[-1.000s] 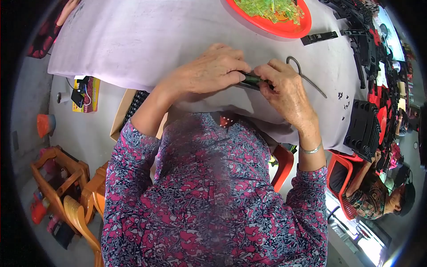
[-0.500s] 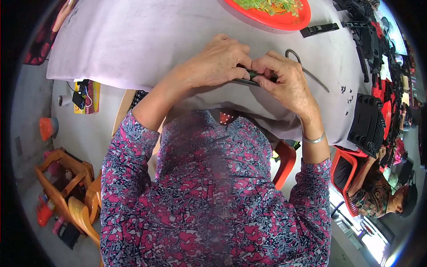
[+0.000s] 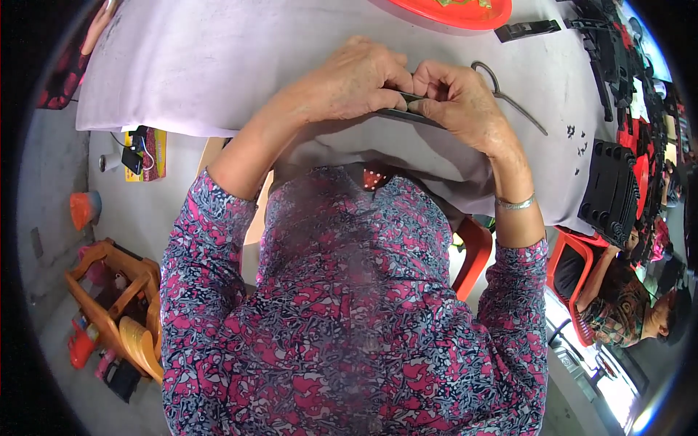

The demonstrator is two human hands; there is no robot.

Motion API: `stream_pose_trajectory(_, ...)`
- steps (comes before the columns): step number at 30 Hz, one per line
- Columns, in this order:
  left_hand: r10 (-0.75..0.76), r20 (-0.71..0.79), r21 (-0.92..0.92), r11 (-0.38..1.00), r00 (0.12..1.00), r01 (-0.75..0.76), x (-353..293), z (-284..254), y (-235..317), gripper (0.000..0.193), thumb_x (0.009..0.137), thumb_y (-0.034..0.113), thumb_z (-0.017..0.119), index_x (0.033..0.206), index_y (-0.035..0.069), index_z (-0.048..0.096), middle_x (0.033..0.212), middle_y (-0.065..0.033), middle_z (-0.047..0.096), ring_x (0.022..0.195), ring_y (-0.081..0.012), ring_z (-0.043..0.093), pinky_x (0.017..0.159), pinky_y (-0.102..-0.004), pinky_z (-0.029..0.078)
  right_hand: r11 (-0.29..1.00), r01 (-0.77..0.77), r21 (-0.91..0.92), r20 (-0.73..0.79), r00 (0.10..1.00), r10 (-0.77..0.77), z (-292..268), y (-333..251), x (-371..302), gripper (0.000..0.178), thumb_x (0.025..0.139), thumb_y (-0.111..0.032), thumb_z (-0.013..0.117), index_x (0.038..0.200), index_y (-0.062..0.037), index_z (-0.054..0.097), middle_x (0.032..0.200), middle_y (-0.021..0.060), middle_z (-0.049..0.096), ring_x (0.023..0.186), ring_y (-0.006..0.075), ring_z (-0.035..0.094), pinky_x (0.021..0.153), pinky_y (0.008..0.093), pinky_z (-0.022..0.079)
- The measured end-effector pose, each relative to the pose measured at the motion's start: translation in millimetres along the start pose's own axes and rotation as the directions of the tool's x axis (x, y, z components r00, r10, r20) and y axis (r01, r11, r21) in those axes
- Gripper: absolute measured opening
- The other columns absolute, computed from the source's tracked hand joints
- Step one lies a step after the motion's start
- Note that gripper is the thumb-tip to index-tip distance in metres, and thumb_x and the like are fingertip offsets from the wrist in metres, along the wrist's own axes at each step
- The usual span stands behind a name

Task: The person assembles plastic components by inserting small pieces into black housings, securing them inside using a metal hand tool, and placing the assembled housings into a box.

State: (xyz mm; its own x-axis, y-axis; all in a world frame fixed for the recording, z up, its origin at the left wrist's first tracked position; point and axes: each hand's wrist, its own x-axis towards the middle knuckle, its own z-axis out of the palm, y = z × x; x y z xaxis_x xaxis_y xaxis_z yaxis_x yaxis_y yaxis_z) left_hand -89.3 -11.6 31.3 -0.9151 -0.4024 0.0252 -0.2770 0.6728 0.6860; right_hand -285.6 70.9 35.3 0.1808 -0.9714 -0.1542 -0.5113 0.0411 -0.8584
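Near the table's front edge, both hands are closed on a narrow black plastic strip [image 3: 413,115]. My left hand [image 3: 356,78] pinches it from the left between thumb and fingers. At its right part, my right hand [image 3: 465,105] presses with thumb and forefinger, the two hands' fingertips almost touching. Most of the strip is covered by the fingers. Just right of my right hand lies a thin dark metal rod [image 3: 522,110] with a looped end. Farther back on the cloth rests a separate black plastic piece [image 3: 528,30].
A red plate [image 3: 465,17] with greenish clear pieces stands at the far edge of view. Tiny black bits [image 3: 579,149] lie on the cloth at right, beside stacked black plastic parts [image 3: 609,190]. Another person [image 3: 618,309] sits at the right; a hand [image 3: 100,25] shows far left.
The view has shifted slightly, so the plate and both hands appear higher. The fingers have moved a little on the black strip, and a greenish piece between them no longer shows.
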Motion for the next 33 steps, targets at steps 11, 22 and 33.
stream_pose_trajectory(11,0.053,-0.116,-0.062,0.996,0.992,-0.061,-13.6,-4.0,5.2,0.028,0.083,0.018,0.066,0.106,0.002,0.067,0.091,-0.0116,0.058,0.092,-0.0311,0.057,0.090,-0.0422,0.041,0.988,0.083,0.128,-0.247,0.968,-0.050,-24.9,-9.5,-22.1,0.014,0.084,-0.002,0.069,0.098,-0.0026,0.066,0.078,-0.0029,0.059,0.073,0.0035,0.052,0.065,0.0207,0.044)
stream_pose_trajectory(22,0.082,-0.393,0.132,0.991,0.916,-0.032,-33.4,22.8,19.2,0.036,0.072,0.019,0.077,0.103,0.003,0.067,0.090,-0.0098,0.059,0.087,-0.0298,0.057,0.083,-0.0399,0.043,0.850,-0.160,-0.502,-0.452,0.886,-0.100,-45.1,28.5,-34.4,0.038,0.078,-0.012,0.076,0.112,-0.0001,0.065,0.096,0.0137,0.065,0.080,0.0265,0.063,0.074,0.0374,0.051)
stream_pose_trajectory(33,0.111,-0.478,0.185,0.982,0.871,-0.023,-31.7,33.7,17.6,0.032,0.070,0.020,0.079,0.098,0.007,0.070,0.085,-0.0054,0.059,0.080,-0.0255,0.057,0.080,-0.0388,0.044,0.893,-0.197,-0.404,-0.463,0.886,-0.015,-45.2,35.5,-42.6,0.021,0.082,-0.011,0.074,0.098,-0.0018,0.065,0.083,0.0118,0.063,0.069,0.0222,0.058,0.068,0.0314,0.049)
